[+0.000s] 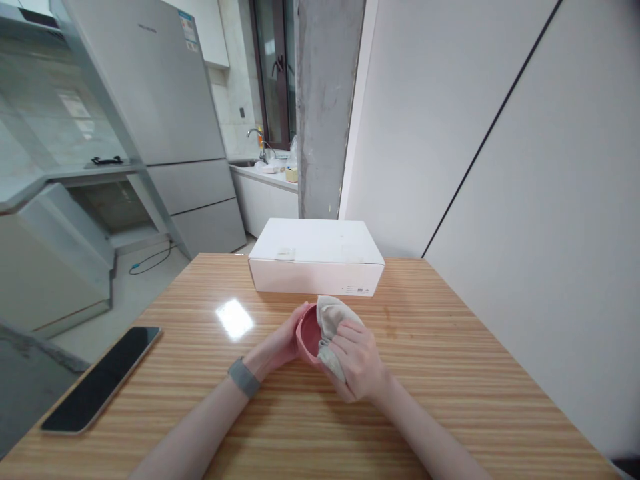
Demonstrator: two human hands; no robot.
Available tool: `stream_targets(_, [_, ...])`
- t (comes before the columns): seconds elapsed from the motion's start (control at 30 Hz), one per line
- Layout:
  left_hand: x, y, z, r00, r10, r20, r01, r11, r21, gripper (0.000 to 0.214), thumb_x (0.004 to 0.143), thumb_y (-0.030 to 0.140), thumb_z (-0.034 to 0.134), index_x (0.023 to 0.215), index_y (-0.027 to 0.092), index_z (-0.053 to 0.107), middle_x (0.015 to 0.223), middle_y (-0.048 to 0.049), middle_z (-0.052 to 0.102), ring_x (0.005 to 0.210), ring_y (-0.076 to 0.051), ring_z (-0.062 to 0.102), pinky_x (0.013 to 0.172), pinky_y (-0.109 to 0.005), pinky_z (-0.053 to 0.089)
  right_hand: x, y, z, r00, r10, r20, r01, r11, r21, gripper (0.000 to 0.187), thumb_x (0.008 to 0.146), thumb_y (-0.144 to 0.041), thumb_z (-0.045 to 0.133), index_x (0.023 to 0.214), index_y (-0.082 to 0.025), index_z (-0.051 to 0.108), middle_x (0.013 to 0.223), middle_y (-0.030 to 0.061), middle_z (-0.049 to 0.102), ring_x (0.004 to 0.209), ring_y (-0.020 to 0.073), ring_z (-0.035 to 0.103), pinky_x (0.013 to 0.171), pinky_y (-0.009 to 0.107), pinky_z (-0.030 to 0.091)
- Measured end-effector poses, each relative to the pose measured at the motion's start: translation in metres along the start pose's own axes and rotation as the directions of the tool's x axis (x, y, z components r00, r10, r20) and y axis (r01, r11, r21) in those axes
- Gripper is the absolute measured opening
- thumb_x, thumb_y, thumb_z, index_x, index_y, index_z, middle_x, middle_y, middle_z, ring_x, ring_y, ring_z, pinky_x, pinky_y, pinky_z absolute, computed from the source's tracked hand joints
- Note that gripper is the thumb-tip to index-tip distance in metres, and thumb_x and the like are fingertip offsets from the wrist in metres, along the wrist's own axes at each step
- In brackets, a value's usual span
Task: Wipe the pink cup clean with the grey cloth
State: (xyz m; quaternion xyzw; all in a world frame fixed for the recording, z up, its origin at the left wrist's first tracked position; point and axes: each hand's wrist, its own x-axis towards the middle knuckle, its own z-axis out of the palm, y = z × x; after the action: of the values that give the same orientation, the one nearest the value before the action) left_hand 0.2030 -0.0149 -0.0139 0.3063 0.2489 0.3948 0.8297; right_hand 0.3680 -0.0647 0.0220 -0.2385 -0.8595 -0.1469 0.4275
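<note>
A small pink bowl (308,333) is tilted on its side just above the wooden table (450,373), its opening facing right. My left hand (280,347) wraps round its outer wall and holds it. My right hand (357,363) grips a beige cloth (333,317) and presses it into the bowl's inside and over its rim. A grey band sits on my left wrist.
A shut white cardboard box (316,257) lies just beyond the bowl. A dark phone (103,377) rests face up near the table's left edge. A white wall runs along the right side; a fridge (165,100) and a sink counter stand farther back.
</note>
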Motion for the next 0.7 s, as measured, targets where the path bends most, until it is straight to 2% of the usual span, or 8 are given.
stream_targets(0.1, [0.002,0.0,0.002,0.992,0.095,-0.083,-0.091,0.995,0.051,0.03,0.083,0.043,0.068,0.094,0.015,0.073,0.091,-0.0033,0.074,0.079,-0.016,0.062,0.081,-0.028,0.046,-0.001,0.003,0.002,0.996,0.044,0.073,-0.042,0.999,-0.033,0.029,0.084,-0.022,0.048,0.055,-0.022,0.047,0.051,0.0018,0.05,0.055,0.0172,0.037,0.057,0.035,0.033])
stream_targets(0.17, [0.002,0.001,0.006,0.986,0.131,-0.099,-0.124,0.99,0.073,0.031,0.082,0.04,0.069,0.098,0.014,0.073,0.091,-0.0036,0.074,0.08,-0.017,0.062,0.079,-0.028,0.046,-0.001,0.006,0.004,0.992,0.068,0.104,-0.063,0.996,-0.057,0.03,0.085,-0.021,0.046,0.055,-0.022,0.047,0.051,0.0024,0.052,0.056,0.0175,0.038,0.058,0.035,0.033])
stream_targets(0.33, [0.001,0.0,0.013,0.961,0.227,-0.155,-0.216,0.973,0.086,0.037,0.081,0.042,0.068,0.106,0.014,0.072,0.09,-0.0033,0.073,0.077,-0.016,0.061,0.069,-0.025,0.047,0.003,0.003,0.011,0.976,0.186,0.112,-0.174,0.979,-0.108,0.035,0.091,-0.02,0.043,0.058,-0.02,0.051,0.054,0.0032,0.055,0.057,0.0172,0.043,0.061,0.034,0.036])
stream_targets(0.43, [-0.001,-0.005,0.017,0.932,0.294,-0.213,-0.284,0.956,0.081,0.038,0.082,0.046,0.066,0.105,0.017,0.071,0.088,-0.0017,0.073,0.07,-0.013,0.06,0.063,-0.023,0.045,0.008,-0.007,0.016,0.967,0.247,0.056,-0.24,0.964,-0.114,0.034,0.094,-0.02,0.044,0.061,-0.019,0.054,0.057,0.0038,0.056,0.059,0.0175,0.046,0.063,0.034,0.037])
stream_targets(0.53, [-0.004,-0.012,0.022,0.91,0.326,-0.256,-0.329,0.944,0.032,0.042,0.084,0.049,0.063,0.111,0.019,0.07,0.094,-0.0024,0.073,0.076,-0.014,0.062,0.066,-0.023,0.047,0.012,-0.017,0.021,0.955,0.296,-0.018,-0.297,0.951,-0.089,0.027,0.093,-0.019,0.045,0.069,-0.018,0.058,0.062,0.0048,0.058,0.063,0.0188,0.049,0.066,0.036,0.039])
stream_targets(0.6, [-0.007,-0.017,0.027,0.91,0.32,-0.265,-0.338,0.941,-0.023,0.046,0.084,0.053,0.061,0.114,0.018,0.069,0.094,-0.0037,0.073,0.082,-0.017,0.064,0.07,-0.024,0.048,0.013,-0.021,0.022,0.95,0.305,-0.058,-0.31,0.947,-0.089,0.023,0.092,-0.019,0.046,0.072,-0.018,0.058,0.064,0.0054,0.058,0.065,0.0197,0.05,0.068,0.037,0.039])
stream_targets(0.7, [-0.012,-0.02,0.034,0.93,0.294,-0.219,-0.318,0.944,-0.086,0.048,0.085,0.054,0.06,0.113,0.017,0.07,0.093,-0.0046,0.074,0.084,-0.018,0.064,0.076,-0.026,0.049,0.011,-0.023,0.022,0.963,0.237,-0.126,-0.252,0.959,-0.131,0.022,0.089,-0.02,0.047,0.069,-0.019,0.056,0.06,0.0049,0.056,0.062,0.0193,0.046,0.065,0.037,0.038])
